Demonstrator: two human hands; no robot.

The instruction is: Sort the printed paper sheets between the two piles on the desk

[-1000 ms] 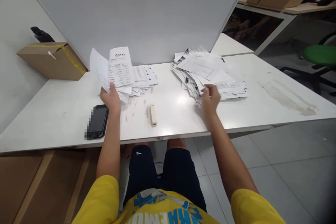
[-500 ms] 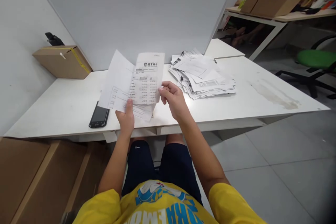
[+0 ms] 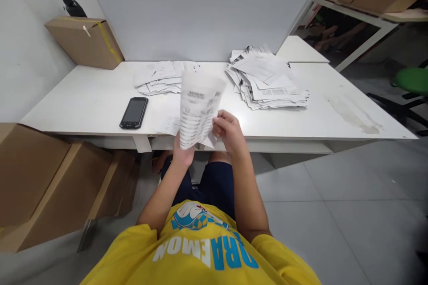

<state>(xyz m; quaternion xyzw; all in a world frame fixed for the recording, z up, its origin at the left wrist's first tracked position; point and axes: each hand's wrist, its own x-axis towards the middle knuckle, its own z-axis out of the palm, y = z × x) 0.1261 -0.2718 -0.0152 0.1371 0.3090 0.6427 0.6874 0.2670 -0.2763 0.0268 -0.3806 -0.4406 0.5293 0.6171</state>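
Several printed paper sheets [image 3: 199, 109] are held up over the table's front edge, the front one curled and blurred by motion. My left hand [image 3: 183, 151] is closed on their lower left part, its fingers partly hidden behind the paper. At their right edge, my right hand [image 3: 229, 130] pinches the paper between thumb and fingers. Behind them, a low stack of papers [image 3: 158, 81] lies on the table. A larger, untidy pile of papers [image 3: 267, 82] lies farther right. The cream-coloured bar seen earlier is hidden.
A black phone [image 3: 134, 112] lies on the white table [image 3: 87, 102], left of my hands. A cardboard box [image 3: 83, 42] leans at the back left against the grey partition [image 3: 200, 9]. Open cardboard boxes [image 3: 43, 178] stand below at the left. A green chair [image 3: 413, 81] is far right.
My left hand has brought the sheets from the left stack toward me and rightward. My right hand has left the right pile and taken their right edge. The front sheet now bends.
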